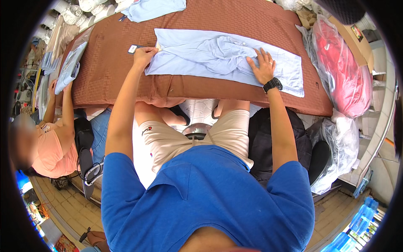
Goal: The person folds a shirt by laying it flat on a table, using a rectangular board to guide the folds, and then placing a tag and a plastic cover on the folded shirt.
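Observation:
A light blue garment, probably a shirt [197,54], lies folded into a long strip across the brown table cover [235,19]. Wrinkles bunch along its middle, and a small button shows near the right part. My left hand [145,56] pinches the garment's left end, close to a dark hang tag [133,49] that sticks out on the cover. Toward the other end, my right hand [263,67] rests flat on the cloth with fingers spread, a black watch [273,85] on its wrist.
Another light blue garment [153,9] lies at the far edge. At left, a person [56,147] in a peach top handles a bagged folded garment [70,65]. Clear bags with red contents [342,73] stand right of the table. A black backpack [275,145] is beside my leg.

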The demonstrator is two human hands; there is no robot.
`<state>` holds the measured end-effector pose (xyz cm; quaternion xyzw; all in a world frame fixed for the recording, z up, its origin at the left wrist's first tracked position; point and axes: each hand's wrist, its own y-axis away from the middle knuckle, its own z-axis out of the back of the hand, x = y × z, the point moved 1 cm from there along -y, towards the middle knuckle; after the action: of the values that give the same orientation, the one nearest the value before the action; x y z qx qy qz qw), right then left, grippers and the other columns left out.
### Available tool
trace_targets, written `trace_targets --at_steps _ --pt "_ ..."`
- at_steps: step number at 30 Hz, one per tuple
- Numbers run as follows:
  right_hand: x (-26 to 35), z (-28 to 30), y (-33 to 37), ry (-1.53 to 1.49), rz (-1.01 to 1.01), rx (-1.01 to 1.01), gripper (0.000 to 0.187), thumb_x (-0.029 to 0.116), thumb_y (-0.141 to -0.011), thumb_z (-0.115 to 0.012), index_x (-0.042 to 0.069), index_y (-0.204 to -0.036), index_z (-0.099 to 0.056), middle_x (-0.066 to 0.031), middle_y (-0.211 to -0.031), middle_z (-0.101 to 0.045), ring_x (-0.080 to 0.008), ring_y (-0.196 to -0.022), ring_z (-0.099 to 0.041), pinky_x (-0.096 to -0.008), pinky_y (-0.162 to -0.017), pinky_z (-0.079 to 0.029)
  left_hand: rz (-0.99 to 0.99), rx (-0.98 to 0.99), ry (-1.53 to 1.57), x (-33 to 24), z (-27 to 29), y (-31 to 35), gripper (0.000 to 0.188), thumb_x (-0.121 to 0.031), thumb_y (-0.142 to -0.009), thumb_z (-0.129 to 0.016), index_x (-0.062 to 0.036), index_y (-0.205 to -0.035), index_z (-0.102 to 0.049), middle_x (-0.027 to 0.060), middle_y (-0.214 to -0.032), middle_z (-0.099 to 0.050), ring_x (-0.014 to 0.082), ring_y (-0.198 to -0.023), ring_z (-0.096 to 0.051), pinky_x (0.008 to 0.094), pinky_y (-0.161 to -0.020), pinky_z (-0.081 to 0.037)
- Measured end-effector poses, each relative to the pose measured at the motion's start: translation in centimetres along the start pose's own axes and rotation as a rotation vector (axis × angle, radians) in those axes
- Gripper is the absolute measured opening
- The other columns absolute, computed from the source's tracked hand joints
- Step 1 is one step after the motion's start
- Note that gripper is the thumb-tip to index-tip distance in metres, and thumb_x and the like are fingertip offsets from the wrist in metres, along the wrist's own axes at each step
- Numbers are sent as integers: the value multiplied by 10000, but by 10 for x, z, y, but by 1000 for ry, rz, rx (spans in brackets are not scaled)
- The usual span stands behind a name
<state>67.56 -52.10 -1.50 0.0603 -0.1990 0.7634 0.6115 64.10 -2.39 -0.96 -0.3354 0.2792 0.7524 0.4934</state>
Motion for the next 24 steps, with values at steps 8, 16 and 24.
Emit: trace_targets --at_steps 8,16,24 --pt "8 18 1 10 98 -182 586 521 -913 -543 236 -1422 -489 -83 -1548 -356 -381 -1440 -246 -674 -1137 -96 -339 -383 -428 -44 -17 13 266 -257 -872 -688 -26 -1000 -661 182 -913 -698 393 -931 -653 454 -818 -510" --pt "34 0 -4 37 88 19 699 693 -903 -450 231 -1425 -491 -126 -1545 -351 -399 -1434 -253 -658 -1141 -113 72 -97 180 -4 -14 -72 323 -230 -900 -666 -21 -1146 -665 120 -943 -717 200 -807 -697 346 -669 -547" --pt "28 -12 5 82 102 -71 722 701 -919 -405 208 -1442 -472 -134 -1544 -349 -400 -1434 -255 -653 -1142 -135 127 34 114 -25 -23 -64 313 -280 -837 -764 -15 -997 -717 66 -771 -695 142 -607 -641 299 -565 -514"
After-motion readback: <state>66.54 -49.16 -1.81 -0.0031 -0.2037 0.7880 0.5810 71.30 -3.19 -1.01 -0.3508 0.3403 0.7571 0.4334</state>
